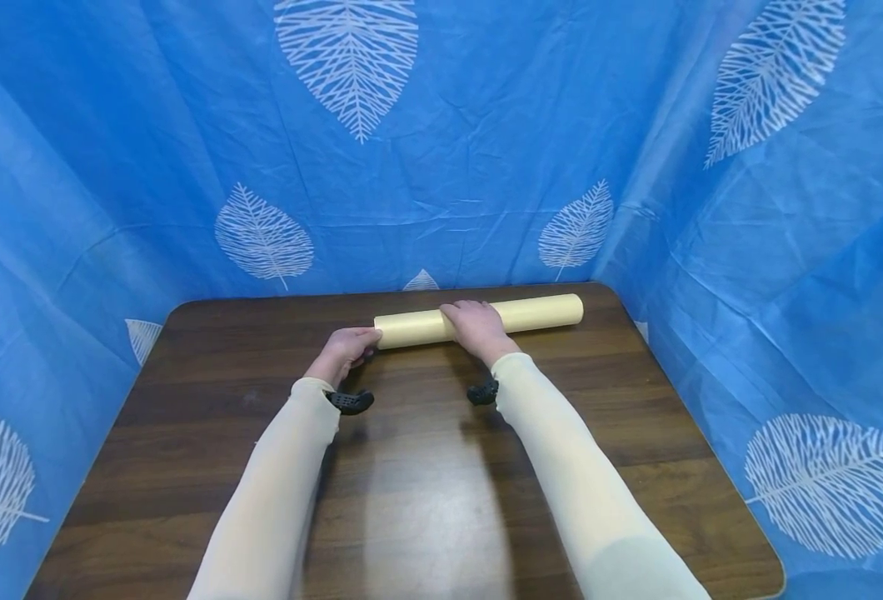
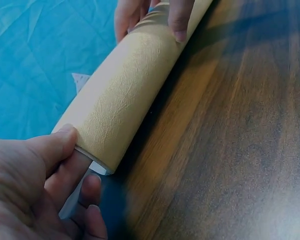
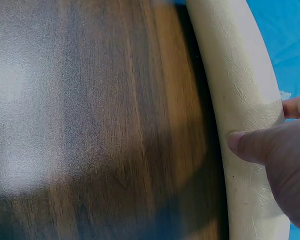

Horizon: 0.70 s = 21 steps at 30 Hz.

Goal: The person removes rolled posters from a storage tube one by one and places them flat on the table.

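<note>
A pale yellow roll of creased, textured sheet material [image 1: 539, 313] lies across the far side of the table. At its left end, my left hand [image 1: 346, 348] pinches the rim. In the left wrist view the thumb is on the outside and a finger reaches into the roll's open end [image 2: 107, 167]. My right hand [image 1: 479, 327] holds the roll from above near its middle. The right wrist view shows the thumb [image 3: 252, 144] on the near side and a finger [image 3: 296, 106] over the far side. The roll's underside is hidden.
The dark wood-grain table [image 1: 426, 500] has rounded corners and a bright glare in its middle. Behind it and along both sides hang blue curtains [image 1: 449, 150] with white leaf prints. Each wrist carries a black strap-on device [image 1: 351, 402].
</note>
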{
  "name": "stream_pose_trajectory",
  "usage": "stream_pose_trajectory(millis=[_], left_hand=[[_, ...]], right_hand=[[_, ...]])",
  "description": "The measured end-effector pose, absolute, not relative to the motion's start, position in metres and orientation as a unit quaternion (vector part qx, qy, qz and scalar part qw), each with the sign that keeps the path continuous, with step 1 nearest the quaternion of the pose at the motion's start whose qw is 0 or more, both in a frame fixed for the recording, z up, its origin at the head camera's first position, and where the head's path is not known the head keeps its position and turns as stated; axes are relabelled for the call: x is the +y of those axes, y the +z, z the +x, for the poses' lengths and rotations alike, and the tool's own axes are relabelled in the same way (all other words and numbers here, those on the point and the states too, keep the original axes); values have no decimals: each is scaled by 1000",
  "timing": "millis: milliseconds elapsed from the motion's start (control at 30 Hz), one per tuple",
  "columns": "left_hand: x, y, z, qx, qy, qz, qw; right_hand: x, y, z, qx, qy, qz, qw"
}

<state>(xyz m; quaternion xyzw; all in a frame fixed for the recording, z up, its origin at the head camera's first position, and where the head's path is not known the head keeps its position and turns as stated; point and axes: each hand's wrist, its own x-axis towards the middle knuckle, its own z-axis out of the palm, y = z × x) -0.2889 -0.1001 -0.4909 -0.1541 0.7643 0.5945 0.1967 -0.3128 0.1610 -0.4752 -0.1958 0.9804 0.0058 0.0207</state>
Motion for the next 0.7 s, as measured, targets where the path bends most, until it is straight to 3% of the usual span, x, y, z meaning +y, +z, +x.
stream_pose_trajectory(millis=[367,700], left_hand=[[-102,-498,-291,761,597,-181,178],[-98,-496,-290,747,624,-117,197]], right_hand=[[125,-479,-304,979,23,-204,15],[65,-482,-303,969,-3,-245,27]])
